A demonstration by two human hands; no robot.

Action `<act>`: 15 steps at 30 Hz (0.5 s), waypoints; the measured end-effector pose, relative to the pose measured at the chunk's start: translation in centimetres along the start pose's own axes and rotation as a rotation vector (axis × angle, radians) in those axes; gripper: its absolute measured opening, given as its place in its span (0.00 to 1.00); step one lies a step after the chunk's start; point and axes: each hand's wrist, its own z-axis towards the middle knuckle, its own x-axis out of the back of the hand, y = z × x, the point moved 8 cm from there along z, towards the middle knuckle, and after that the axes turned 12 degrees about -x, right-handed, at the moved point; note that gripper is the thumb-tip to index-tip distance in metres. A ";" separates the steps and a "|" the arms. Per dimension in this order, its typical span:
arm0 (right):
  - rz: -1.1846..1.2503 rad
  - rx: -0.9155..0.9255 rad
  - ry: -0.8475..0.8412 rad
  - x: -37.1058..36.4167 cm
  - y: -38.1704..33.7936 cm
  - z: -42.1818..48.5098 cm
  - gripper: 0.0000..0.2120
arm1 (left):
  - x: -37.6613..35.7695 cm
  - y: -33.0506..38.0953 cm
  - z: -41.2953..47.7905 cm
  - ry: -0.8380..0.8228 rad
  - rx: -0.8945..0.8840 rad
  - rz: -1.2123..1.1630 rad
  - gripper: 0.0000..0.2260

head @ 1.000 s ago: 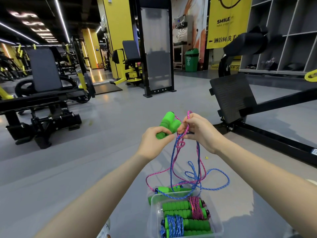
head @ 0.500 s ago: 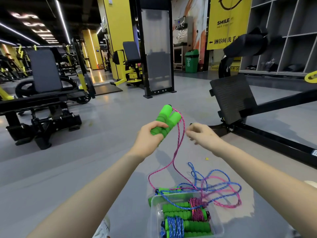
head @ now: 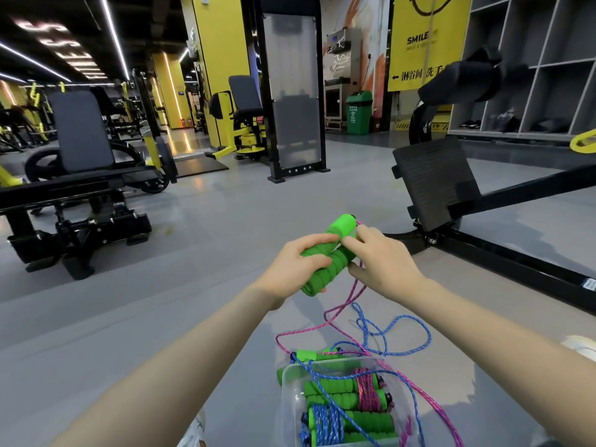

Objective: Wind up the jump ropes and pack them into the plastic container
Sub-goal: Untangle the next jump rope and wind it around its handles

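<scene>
My left hand (head: 298, 267) grips two green foam handles (head: 333, 253) held side by side above the floor. My right hand (head: 383, 266) touches the handles' right side, with its fingers on the pink rope (head: 343, 308) where it leaves them. The pink rope hangs down to the floor and lies tangled with a blue rope (head: 398, 333). Below, a clear plastic container (head: 290, 401) holds wound jump ropes with green handles, one wrapped in pink rope (head: 366, 390), one in blue (head: 324, 424). Another green handle (head: 314, 354) lies just behind the container.
A black bench frame (head: 503, 253) with a footplate (head: 435, 182) stands to the right. Black and yellow gym machines (head: 80, 175) fill the left. A black upright frame (head: 293, 91) and a green bin (head: 358, 112) stand farther back, shelving at the far right.
My right hand dropped the bunched rope loops, which fell to the floor, then came back to the handles. The handles tipped lower and more level in my left hand.
</scene>
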 end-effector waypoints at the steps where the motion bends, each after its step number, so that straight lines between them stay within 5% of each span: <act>1: -0.023 0.033 0.023 0.2 -0.1 -0.1 0.16 | 0.1 -0.5 0.2 -0.004 0.029 -0.008 0.22; 4: -0.001 0.138 0.043 0.1 -0.5 -0.5 0.14 | 0.3 -1.6 0.3 -0.052 0.104 0.068 0.30; 6: 0.062 0.138 0.135 0.3 -0.1 -0.6 0.13 | -0.1 -1.4 0.3 -0.094 0.086 0.098 0.25; 9: 0.469 -0.389 0.093 -0.6 4.2 -0.6 0.27 | 0.5 -0.3 0.5 -0.006 0.022 0.013 0.22; 11: 0.830 -0.827 -0.128 -3.9 6.8 -1.8 0.45 | 0.9 0.1 0.7 0.014 0.007 -0.072 0.21; 13: 1.179 -0.894 -0.345 -6.7 6.0 -2.2 0.56 | 0.6 0.1 0.6 -0.057 0.025 -0.153 0.21; 15: 1.387 -0.769 -0.448 -7.2 4.2 -1.4 0.34 | 0.0 0.1 0.1 -0.143 0.048 -0.222 0.21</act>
